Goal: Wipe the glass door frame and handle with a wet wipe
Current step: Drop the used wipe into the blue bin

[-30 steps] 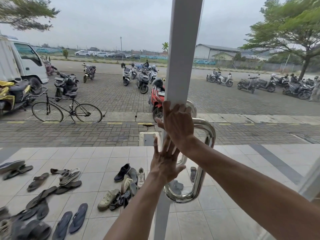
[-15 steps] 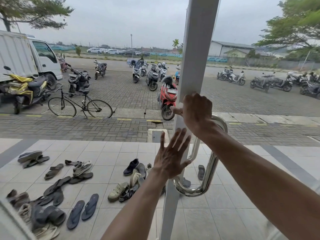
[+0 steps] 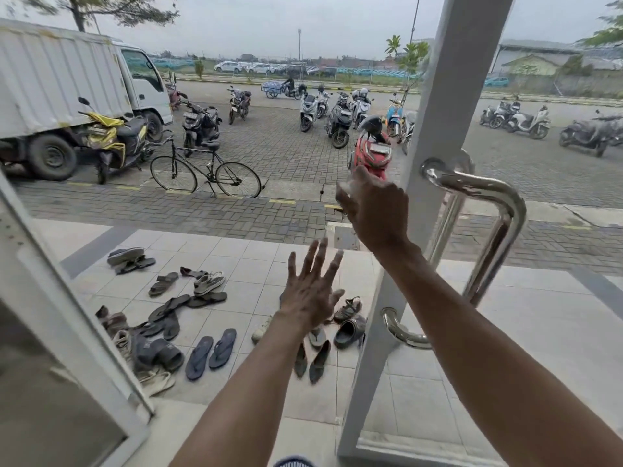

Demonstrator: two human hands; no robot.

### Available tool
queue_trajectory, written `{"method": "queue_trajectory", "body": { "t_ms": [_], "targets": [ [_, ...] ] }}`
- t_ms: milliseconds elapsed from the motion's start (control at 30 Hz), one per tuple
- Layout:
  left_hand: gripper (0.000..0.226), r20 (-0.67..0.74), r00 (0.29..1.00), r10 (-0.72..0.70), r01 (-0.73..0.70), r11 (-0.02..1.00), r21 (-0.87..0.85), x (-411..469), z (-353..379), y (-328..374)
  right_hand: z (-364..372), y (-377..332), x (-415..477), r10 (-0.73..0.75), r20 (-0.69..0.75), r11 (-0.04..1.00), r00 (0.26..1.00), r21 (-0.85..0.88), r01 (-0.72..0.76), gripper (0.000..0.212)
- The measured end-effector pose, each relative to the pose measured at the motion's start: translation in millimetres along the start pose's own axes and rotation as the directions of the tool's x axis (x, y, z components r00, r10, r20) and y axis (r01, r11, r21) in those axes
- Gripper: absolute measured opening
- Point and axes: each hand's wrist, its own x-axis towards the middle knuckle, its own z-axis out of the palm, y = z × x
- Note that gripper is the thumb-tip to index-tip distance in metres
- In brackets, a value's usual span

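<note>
The white door frame (image 3: pixel 438 112) stands upright at centre right, with the door swung open. Its chrome handle (image 3: pixel 502 214) curves out to the right of the frame. My right hand (image 3: pixel 374 210) hovers just left of the frame at handle height, blurred. A pale scrap, the wet wipe (image 3: pixel 346 187), shows at its fingertips. My left hand (image 3: pixel 312 291) is lower, in the open doorway, fingers spread and holding nothing. Neither hand touches the frame or handle.
A second white door leaf (image 3: pixel 50 281) leans in at the left. Several sandals and shoes (image 3: pixel 188 308) lie on the tiled porch outside. Beyond are a bicycle (image 3: pixel 205 170), a red scooter (image 3: pixel 371 150), a truck (image 3: pixel 67 96) and parked motorbikes.
The door has swung right and opened. My right hand has come off the frame to its left. My left hand has left the frame and hangs in the gap.
</note>
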Motion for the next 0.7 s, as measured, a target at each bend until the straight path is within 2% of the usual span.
{"method": "queue_trajectory", "body": {
  "t_ms": [100, 167, 233, 300, 400, 500, 600, 700],
  "targets": [
    [0.076, 0.138, 0.975, -0.176, 0.186, 0.981, -0.058, -31.0, 32.0, -16.5, 54.7, -11.1, -64.3, 0.139, 0.248, 0.98, 0.959, 0.102, -0.169, 0.018],
    [0.077, 0.227, 0.941, -0.252, 0.275, 0.958, -0.079, -52.5, 58.1, -24.6, 82.5, -13.3, -109.4, 0.234, 0.404, 0.941, 0.885, 0.135, -0.311, 0.021],
    [0.078, 0.308, 0.903, -0.3, 0.341, 0.936, -0.089, -75.4, 85.6, -29.3, 103.9, -15.1, -156.6, 0.301, 0.54, 0.892, 0.786, 0.134, -0.433, 0.021],
    [0.073, 0.359, 0.869, -0.341, 0.403, 0.908, -0.113, -100.4, 122.0, -30.9, 129.5, -17.0, -210.4, 0.294, 0.654, 0.879, 0.697, 0.101, -0.466, 0.02],
    [0.066, 0.447, 0.804, -0.392, 0.503, 0.85, -0.158, -134.0, 186.2, -27.8, 170.8, -15.4, -292.3, 0.304, 0.81, 0.836, 0.502, 0.025, -0.548, 0.024],
    [0.067, 0.513, 0.748, -0.422, 0.584, 0.786, -0.204, -162.9, 252.4, -22.3, 209.7, -10.6, -371.4, 0.344, 0.898, 0.681, 0.275, -0.037, -0.731, 0.023],
    [0.073, 0.618, 0.658, -0.43, 0.684, 0.685, -0.251, -195.2, 323.2, -15.3, 245.4, -8.6, -450.3, 0.346, 0.935, 0.508, 0.073, -0.121, -0.853, 0.03],
    [0.067, 0.678, 0.575, -0.458, 0.788, 0.534, -0.308, -220.9, 392.4, -11.1, 283.1, -1.0, -525.3, 0.368, 0.93, 0.442, -0.013, -0.187, -0.877, 0.033]
  ]
}}
